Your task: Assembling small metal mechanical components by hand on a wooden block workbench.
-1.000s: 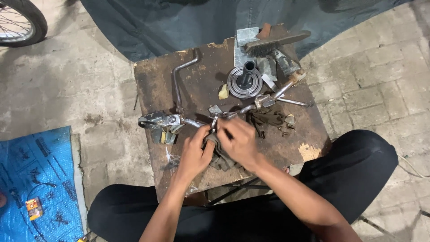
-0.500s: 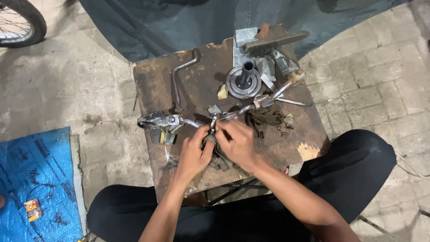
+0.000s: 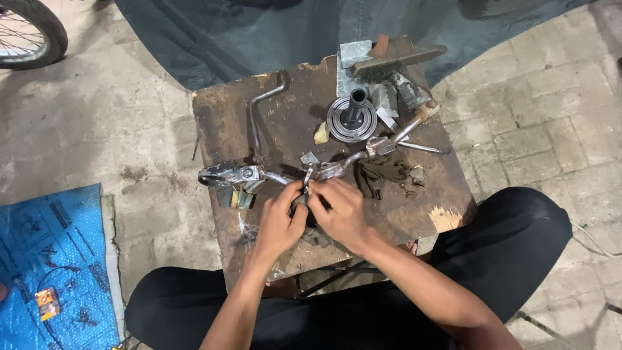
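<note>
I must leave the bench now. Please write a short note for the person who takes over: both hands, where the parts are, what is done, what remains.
Left hand and right hand meet at the middle clamp of the metal handlebar, fingers pinching a small part there; too small to tell which. The handlebar lies across the wooden board. Behind it: round hub part, bent crank rod, wire brush. Done: cannot tell. Left: the clamp work.

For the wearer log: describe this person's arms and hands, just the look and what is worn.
Both forearms are bare to the frame edge, with no sleeves in view. The left hand and right hand wear no gloves; no rings, watch or bands are visible. Dark trousers cover the legs on either side.
</note>
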